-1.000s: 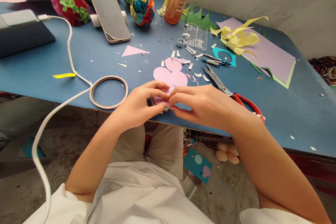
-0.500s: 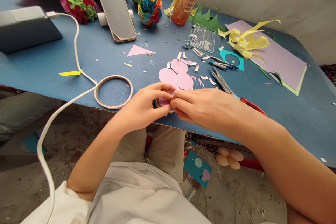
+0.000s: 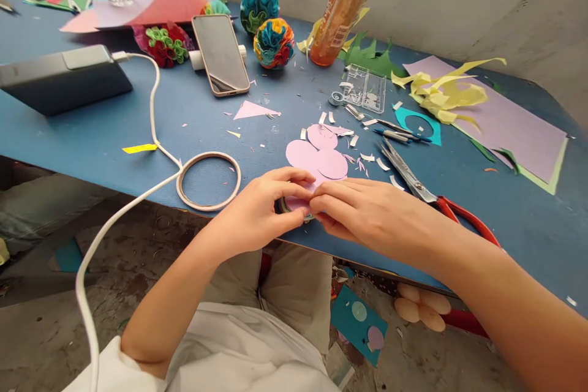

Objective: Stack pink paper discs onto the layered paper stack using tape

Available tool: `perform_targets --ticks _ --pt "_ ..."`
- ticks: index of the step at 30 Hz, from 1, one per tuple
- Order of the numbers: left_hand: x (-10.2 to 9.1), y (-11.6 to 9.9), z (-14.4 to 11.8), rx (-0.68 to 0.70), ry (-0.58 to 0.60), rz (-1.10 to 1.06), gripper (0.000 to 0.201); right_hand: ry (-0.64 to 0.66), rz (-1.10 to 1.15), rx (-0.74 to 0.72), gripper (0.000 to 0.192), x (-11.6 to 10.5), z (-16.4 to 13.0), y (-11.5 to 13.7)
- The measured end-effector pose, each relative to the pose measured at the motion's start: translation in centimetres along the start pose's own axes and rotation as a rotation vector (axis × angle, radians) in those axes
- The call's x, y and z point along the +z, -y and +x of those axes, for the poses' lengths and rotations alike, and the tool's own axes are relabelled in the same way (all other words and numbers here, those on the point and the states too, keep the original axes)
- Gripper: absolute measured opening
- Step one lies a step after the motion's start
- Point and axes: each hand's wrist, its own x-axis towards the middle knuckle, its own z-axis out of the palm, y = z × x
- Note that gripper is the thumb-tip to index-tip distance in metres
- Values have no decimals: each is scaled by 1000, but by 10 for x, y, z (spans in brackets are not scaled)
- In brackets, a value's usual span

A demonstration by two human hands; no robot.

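Note:
My left hand [image 3: 260, 211] and my right hand [image 3: 367, 211] meet at the near edge of the blue table [image 3: 92, 135]. Together their fingertips pinch a pink paper circle [image 3: 297, 202] that lies over a small round object, mostly hidden under the fingers. Just beyond the hands lie three more pink paper circles [image 3: 316, 156], overlapping one another. Red-handled scissors [image 3: 427, 193] rest on the table right behind my right hand. A thin tape ring [image 3: 209, 180] sits to the left of my left hand.
A phone [image 3: 220, 55], a grey power bank [image 3: 64, 76] with a white cable [image 3: 151, 110], two paper flower balls [image 3: 274, 43], an orange bottle [image 3: 346, 3], a clear plastic case [image 3: 365, 86], yellow shreds [image 3: 448, 89] and lilac sheets [image 3: 509, 119] lie farther back. Paper scraps litter the floor.
The view has tilted up and shifted, so the table's contents appear lower and to the right. Both hands stay together on the pink circle at the table's edge.

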Motion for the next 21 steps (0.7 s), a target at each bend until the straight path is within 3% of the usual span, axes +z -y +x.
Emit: perform_targets --ticks 6,21 --pt "-1 0 0 -1 -2 -3 21 16 26 -35 22 -2 0 -2" --pt "0 0 0 9 -12 7 20 -21 -224 -166 26 2 7 0"
